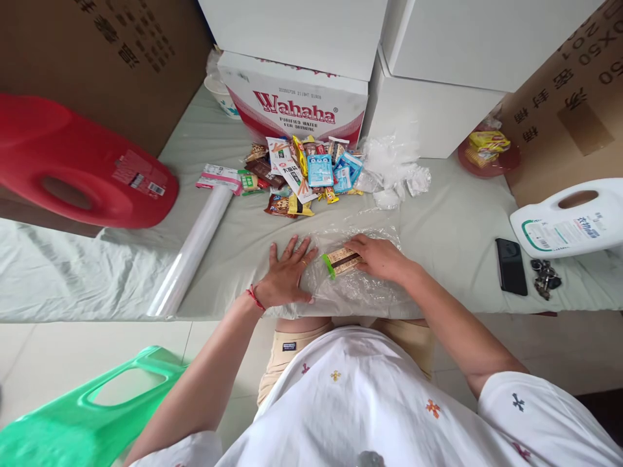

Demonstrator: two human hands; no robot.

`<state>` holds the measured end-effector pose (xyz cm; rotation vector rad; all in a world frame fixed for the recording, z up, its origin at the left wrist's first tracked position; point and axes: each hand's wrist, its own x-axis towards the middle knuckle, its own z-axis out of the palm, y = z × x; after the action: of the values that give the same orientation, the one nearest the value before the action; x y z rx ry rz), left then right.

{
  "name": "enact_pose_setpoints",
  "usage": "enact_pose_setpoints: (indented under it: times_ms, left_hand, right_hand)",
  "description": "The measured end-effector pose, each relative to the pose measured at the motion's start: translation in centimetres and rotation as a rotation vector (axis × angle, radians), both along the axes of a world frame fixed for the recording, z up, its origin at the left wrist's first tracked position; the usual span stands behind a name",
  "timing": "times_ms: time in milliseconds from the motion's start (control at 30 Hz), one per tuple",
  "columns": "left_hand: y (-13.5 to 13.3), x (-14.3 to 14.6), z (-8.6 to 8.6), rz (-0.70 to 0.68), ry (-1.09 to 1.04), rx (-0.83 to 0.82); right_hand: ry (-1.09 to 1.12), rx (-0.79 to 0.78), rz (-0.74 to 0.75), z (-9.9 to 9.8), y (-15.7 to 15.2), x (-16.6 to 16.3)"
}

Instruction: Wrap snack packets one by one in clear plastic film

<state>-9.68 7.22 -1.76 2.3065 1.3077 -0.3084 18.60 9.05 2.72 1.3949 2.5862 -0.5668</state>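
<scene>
White shirt [360,402] fronts plastic film [363,293], where the right hand [382,258] grips a snack bar [341,261], green end jutting past the fingers; left hand [286,277] splays wide at film's left.

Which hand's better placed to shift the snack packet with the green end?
Right, I'd say. The right hand has its fingers on the snack packet, over the clear plastic film. The left hand lies palm down, fingers spread, to one side, apart from the packet.

A black phone [511,266] lies beside a white bottle [564,232].
</scene>
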Motion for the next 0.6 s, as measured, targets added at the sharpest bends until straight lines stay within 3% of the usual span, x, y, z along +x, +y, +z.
enact_pose_setpoints:
  times_ms: [400, 600]
  left_hand:
    - [0.4, -0.8, -0.5, -0.006, -0.031, 0.019]
    - [0.1, -2.7, -0.7, 0.061, -0.189, 0.06]
  right_hand:
    - [0.116, 0.011, -0.052, -0.8, -1.8, 0.7]
    - [0.421, 0.04, -0.159, -0.5, -6.9, 4.0]
